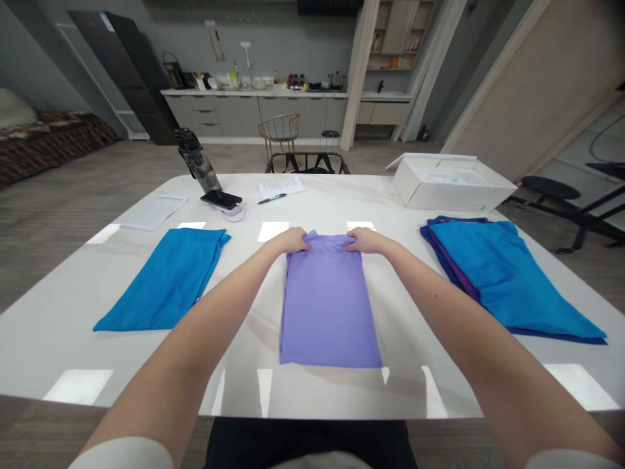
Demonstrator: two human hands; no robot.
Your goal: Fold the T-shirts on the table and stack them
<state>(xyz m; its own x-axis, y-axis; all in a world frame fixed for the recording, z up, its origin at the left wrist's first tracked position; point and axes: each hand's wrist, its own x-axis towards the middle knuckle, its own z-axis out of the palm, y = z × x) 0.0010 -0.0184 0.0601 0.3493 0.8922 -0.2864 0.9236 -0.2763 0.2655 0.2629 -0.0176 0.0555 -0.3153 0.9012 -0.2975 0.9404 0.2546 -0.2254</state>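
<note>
A folded lavender cloth (328, 306) lies flat on the white table (244, 384) straight in front of me. My left hand (293, 240) grips its far left corner, fingers closed on the fabric. At the far right corner my right hand (364, 240) pinches the same cloth. Between the two hands the far edge looks slightly bunched. To the left lies a folded blue cloth (168, 280), below which my left forearm passes. On the right, another blue cloth (508, 273) tops a stack with purple and dark blue cloths showing beneath it.
An open white box (449, 185) stands at the back right. Toward the back left are a clear bottle (199, 163), a black phone (222, 198), a pen (272, 198) and paper sheets (153, 212). A black chair (307, 164) stands beyond the far edge.
</note>
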